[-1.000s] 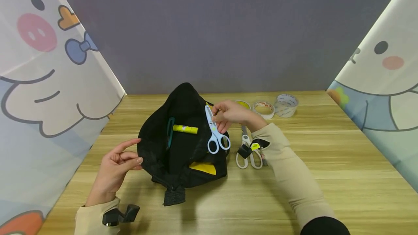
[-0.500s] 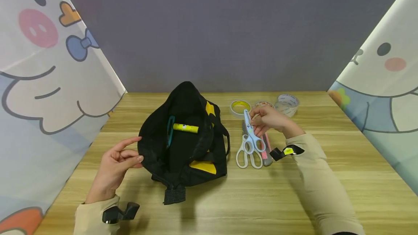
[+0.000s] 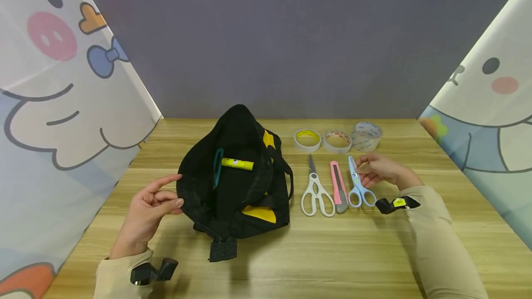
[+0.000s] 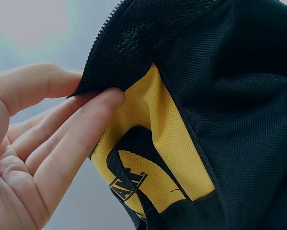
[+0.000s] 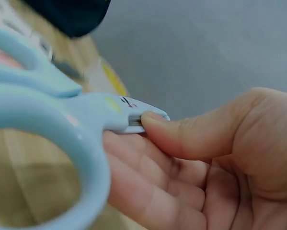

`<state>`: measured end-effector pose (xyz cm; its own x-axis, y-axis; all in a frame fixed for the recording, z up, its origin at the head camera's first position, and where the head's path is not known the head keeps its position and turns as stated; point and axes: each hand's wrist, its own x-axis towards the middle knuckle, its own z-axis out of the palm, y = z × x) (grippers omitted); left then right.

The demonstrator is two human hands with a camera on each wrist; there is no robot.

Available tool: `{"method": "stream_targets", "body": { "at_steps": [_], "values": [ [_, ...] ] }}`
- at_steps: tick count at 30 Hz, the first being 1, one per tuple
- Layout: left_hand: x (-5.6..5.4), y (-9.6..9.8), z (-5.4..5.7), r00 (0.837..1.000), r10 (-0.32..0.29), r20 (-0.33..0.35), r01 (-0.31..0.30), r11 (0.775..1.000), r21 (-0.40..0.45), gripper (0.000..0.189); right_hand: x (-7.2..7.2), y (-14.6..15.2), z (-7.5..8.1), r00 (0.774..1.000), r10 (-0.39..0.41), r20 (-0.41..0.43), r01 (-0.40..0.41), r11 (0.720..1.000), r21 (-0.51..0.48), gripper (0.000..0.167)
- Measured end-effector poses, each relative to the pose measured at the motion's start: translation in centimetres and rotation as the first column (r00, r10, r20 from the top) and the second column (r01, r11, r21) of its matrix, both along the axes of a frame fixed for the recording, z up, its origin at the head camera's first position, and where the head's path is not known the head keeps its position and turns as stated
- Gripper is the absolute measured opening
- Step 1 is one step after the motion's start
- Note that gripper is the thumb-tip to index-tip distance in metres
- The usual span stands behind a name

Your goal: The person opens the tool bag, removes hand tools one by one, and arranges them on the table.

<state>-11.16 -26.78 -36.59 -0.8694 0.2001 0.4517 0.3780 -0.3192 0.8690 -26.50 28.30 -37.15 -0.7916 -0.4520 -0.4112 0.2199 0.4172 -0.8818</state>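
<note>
A black and yellow bag (image 3: 249,230) stands with its mouth spread. My left hand (image 3: 145,213) pinches the zippered edge of that mouth between thumb and fingers, which the left wrist view shows close up. Inside the bag lie a yellow glue stick (image 3: 237,164) and a teal thing (image 3: 218,168) partly hidden along the wall. My right hand (image 3: 380,170) pinches light blue scissors (image 3: 356,183) by the blade end, with the handle loops toward the front. Just left of them lies a pink and grey utility knife (image 3: 339,188), beside white-handled scissors (image 3: 317,195).
Along the back of the wooden table (image 3: 332,253) sit a tape roll with a yellow core (image 3: 307,140), a second roll (image 3: 337,141) and a wide clear tape roll (image 3: 366,136). A grey wall (image 3: 291,40) rises behind, with cartoon-printed panels at both sides.
My right hand has carried the light blue scissors from over the bag's right side to the right, past the white scissors and the utility knife. The left hand has stayed at the bag's edge.
</note>
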Motion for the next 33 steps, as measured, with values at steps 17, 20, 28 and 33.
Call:
{"method": "stream_targets", "body": {
  "at_steps": [17, 20, 28, 33],
  "values": [
    [-0.2, 0.0, -0.1, 0.999, -0.043, -0.026, 0.044, 0.999, 0.027, 0.056, -0.2, 1.5, -3.3, 0.996, -0.079, 0.051, 0.072, 0.991, 0.116, 0.009],
    [-0.1, 0.1, -0.1, 1.000, -0.024, -0.020, 0.024, 1.000, 0.007, 0.056, -0.1, 1.6, -3.4, 0.996, -0.076, 0.044, 0.070, 0.990, 0.121, 0.009],
    [0.0, 0.1, 0.1, 1.000, -0.010, -0.007, 0.010, 1.000, -0.002, 0.057, -0.5, 1.3, -1.7, 0.996, -0.085, -0.011, 0.086, 0.985, 0.148, 0.017],
    [0.2, 0.1, 0.1, 1.000, 0.014, 0.006, -0.014, 1.000, -0.025, 0.057, -0.9, -1.3, 1.3, 0.994, -0.060, -0.089, 0.067, 0.995, 0.078, 0.033]
  ]
}}
